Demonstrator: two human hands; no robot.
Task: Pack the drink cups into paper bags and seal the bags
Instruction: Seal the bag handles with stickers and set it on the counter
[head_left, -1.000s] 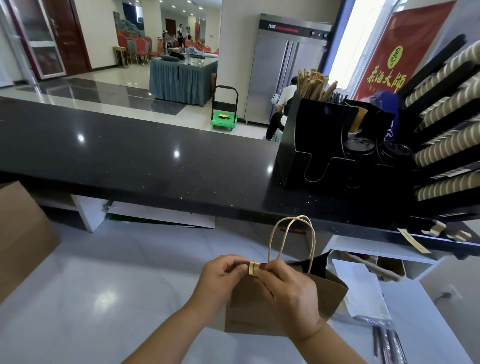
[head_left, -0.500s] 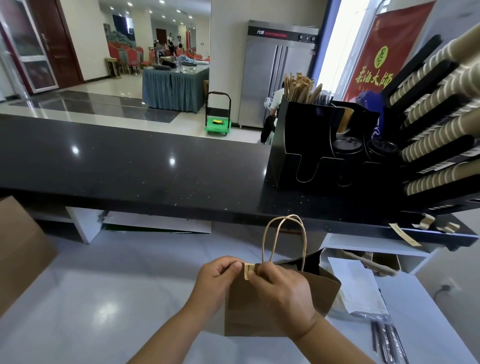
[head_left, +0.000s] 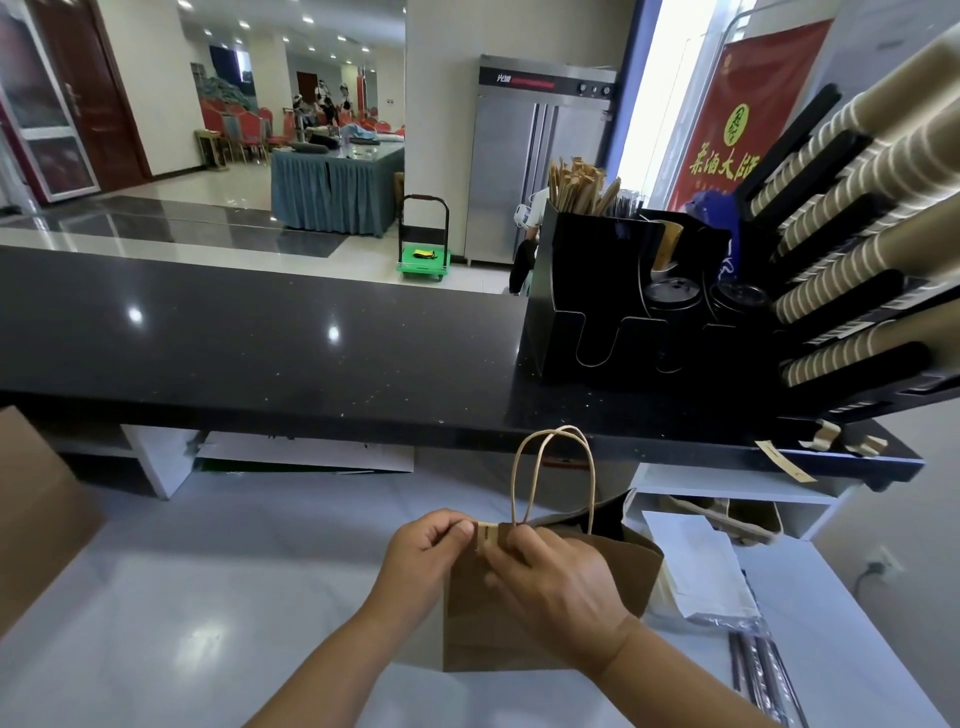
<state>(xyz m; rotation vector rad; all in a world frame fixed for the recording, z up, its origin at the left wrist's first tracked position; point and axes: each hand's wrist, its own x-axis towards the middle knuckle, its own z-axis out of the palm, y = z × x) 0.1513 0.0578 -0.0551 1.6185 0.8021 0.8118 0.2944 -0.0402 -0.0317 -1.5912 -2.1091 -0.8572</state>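
My left hand (head_left: 423, 551) pinches the sticker (head_left: 487, 536), my right hand (head_left: 556, 582) the paper bag (head_left: 483, 629) at its folded top. I judge it light and easily creased, so I hold there.

Both hands raised in front, fingertips close together, each pinching.
Left hand (head_left: 423, 553) comes in from lower left on the bare left forearm (head_left: 322, 670), which angles up and right; fingers curled, thumb and index tip pinch the left end of the pale strip (head_left: 485, 538). Right hand (head_left: 553, 584) comes in from lower right on the bare right forearm (head_left: 685, 680), back of hand to camera, wrist slightly bent. Its fingers curl over the top edge of the paper bag (head_left: 483, 634), thumb on the front face, pinching just right of the strip. Hands near; contact unclear.
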